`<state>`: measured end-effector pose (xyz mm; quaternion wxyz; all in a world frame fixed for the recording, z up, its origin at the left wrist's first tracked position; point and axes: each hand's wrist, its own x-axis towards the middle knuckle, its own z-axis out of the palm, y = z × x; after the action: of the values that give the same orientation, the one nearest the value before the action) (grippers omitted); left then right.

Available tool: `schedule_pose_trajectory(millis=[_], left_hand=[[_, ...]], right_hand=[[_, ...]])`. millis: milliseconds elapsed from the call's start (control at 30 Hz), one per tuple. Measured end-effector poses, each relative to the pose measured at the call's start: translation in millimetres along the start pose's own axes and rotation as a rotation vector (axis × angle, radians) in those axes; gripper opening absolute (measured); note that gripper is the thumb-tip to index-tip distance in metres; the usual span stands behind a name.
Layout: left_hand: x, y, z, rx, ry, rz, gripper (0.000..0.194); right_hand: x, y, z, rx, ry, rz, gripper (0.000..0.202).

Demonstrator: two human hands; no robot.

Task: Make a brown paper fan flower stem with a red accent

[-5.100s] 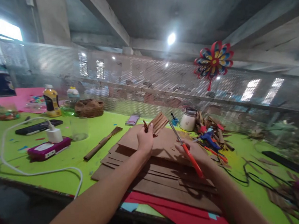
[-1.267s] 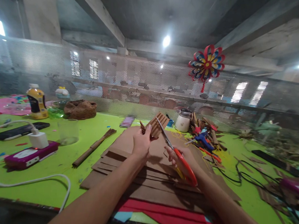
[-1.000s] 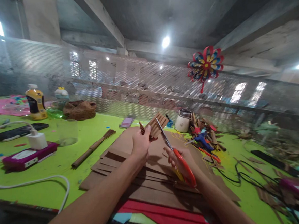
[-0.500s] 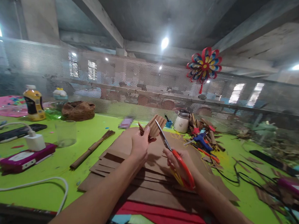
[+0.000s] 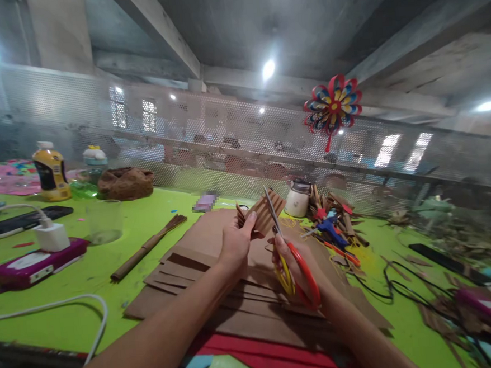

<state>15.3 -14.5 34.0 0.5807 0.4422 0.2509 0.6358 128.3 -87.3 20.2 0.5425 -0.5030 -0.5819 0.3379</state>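
One ridged brown piece (image 5: 263, 219) and one pair of scissors (image 5: 306, 272) fill your grip.
Head view: your left hand (image 5: 236, 243) pinches the piece between thumb and fingers, above the stacked brown sheets (image 5: 215, 226), while your right hand (image 5: 297, 259) wraps the scissors' handles, blades pointing up across the piece's right part; you cannot tell whether they touch it. Against half a second ago, you hold the piece farther right, hiding the blue pot beside the white jar (image 5: 298, 201); the blades stand steeper, and the yellow handle shows more fully.
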Motion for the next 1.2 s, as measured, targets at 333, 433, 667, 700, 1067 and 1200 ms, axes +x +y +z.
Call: schedule_pose_trajectory(millis=[333, 433, 667, 700, 1067, 1200], left_hand=[[-3.6, 3.2, 1.5, -0.008, -0.020, -0.002, 0.033], [-2.9, 2.0, 1.1, 0.007, -0.021, -0.002, 0.031], [-2.2, 0.4, -0.4, -0.011, -0.025, -0.010, 0.030], [-2.3, 0.3, -0.4, -0.009, -0.025, -0.010, 0.029], [-3.2, 0.3, 0.2, -0.005, -0.043, -0.035, 0.028], [-2.5, 0.2, -0.5, -0.030, -0.052, -0.047, 0.028]], right_hand=[[0.4, 5.6, 1.3, -0.032, 0.027, -0.052, 0.041], [-0.7, 2.2, 2.6, -0.019, 0.030, -0.037, 0.041], [-2.6, -2.7, 4.4, -0.012, 0.043, 0.006, 0.046], [-2.3, -1.2, 4.4, -0.015, 0.043, 0.011, 0.047], [-2.9, 1.2, 5.2, -0.035, 0.082, 0.028, 0.050], [-3.8, -3.3, 5.9, -0.019, 0.090, 0.041, 0.050]])
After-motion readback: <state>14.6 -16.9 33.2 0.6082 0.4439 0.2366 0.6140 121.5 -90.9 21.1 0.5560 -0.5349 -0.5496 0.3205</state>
